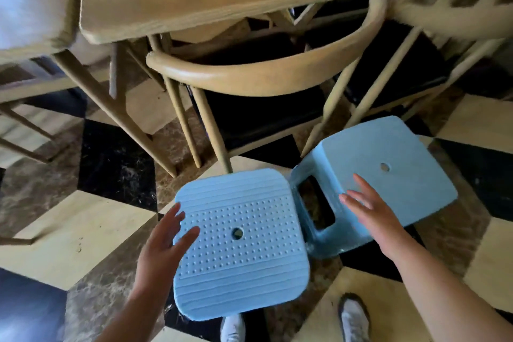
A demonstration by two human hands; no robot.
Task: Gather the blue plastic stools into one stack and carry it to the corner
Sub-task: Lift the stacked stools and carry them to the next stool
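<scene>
Reaching | left hand (163,241) fingers spread at near stool (241,244) | right hand (369,208) fingers spread over tilted stool (388,172)

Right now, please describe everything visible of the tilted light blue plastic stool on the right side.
The tilted light blue plastic stool leans away from the upright dotted light blue stool. Its smooth square seat has one small round hole; one side shows a rectangular opening. The open right hand lies over its seat edge; contact is unclear.

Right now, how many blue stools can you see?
2. One blue stool stands upright on the floor between the left hand and the right hand. The other stool is tilted just right of it, beside the wooden chair. More may be hidden.
</scene>
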